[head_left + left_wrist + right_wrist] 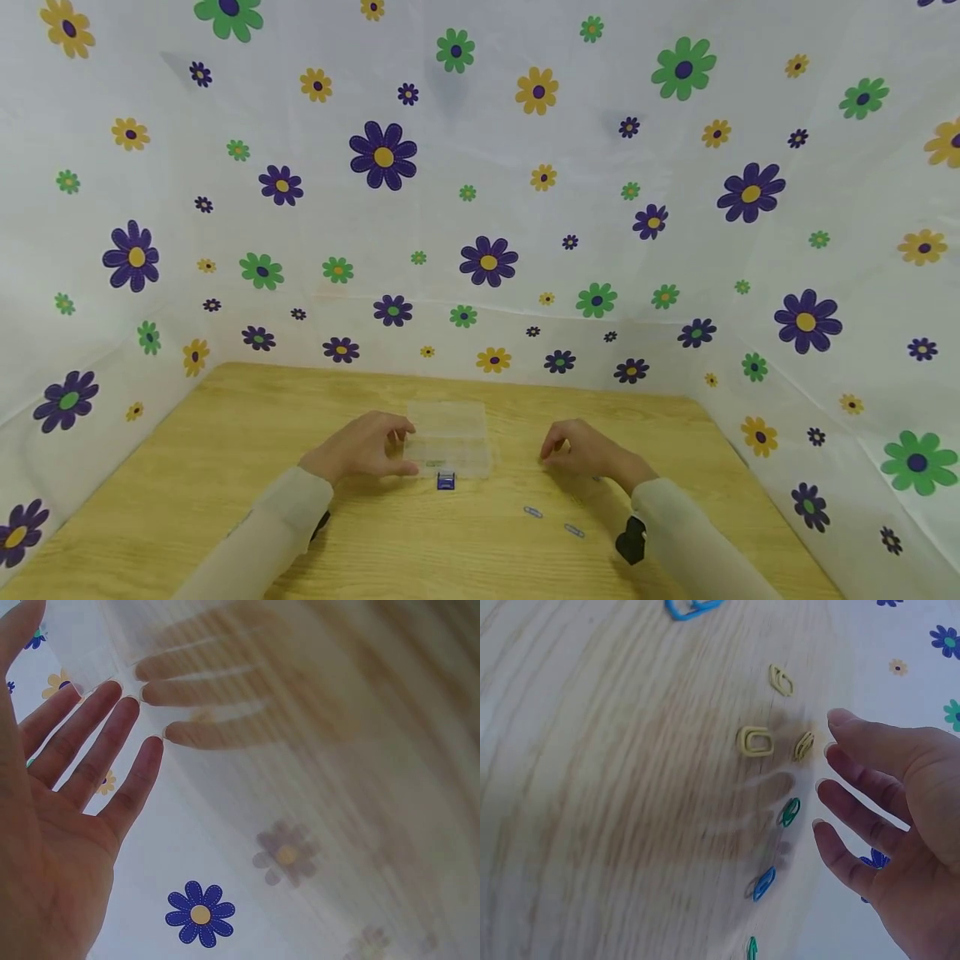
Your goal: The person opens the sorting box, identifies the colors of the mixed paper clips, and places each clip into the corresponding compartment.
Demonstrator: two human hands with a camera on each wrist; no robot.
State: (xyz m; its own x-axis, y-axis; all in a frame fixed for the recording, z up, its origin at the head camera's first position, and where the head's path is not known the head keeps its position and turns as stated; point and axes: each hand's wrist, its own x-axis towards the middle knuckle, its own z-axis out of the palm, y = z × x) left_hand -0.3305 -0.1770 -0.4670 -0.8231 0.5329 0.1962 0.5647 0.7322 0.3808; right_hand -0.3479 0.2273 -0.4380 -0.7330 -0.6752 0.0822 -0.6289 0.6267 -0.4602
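In the head view, a clear plastic box [487, 458] is seen on the counter [225, 433] at the lower centre of the frame, with the left hand [360, 450] placed at its left end, thumb and fingers parted. A small blue piece [446, 481] is seen at the box's lower edge; what it is cannot be told. Right of centre, the right hand [588, 450] is held low, and 2 blue paper clips [533, 512] are seen below it in the frame. A picking-up step is judged to be in hand, with the box steadied meanwhile. The wood-grain counter is bounded at the back and sides by a white sheet [450, 233] printed with flowers.

In the left wrist view, the left fingers [103, 750] are spread and nearly straight at the left; nothing is seen pinched. They are mirrored in a glossy surface at the right.

In the right wrist view, the right fingers [862, 816] are spread and slightly bent at the right, with nothing seen pinched. A yellow paper clip [804, 746] is nearest the tips; 2 green paper clips [790, 812] are seen lower. A precise thumb-and-finger pinch is judged to be called for next, the clips being thin.
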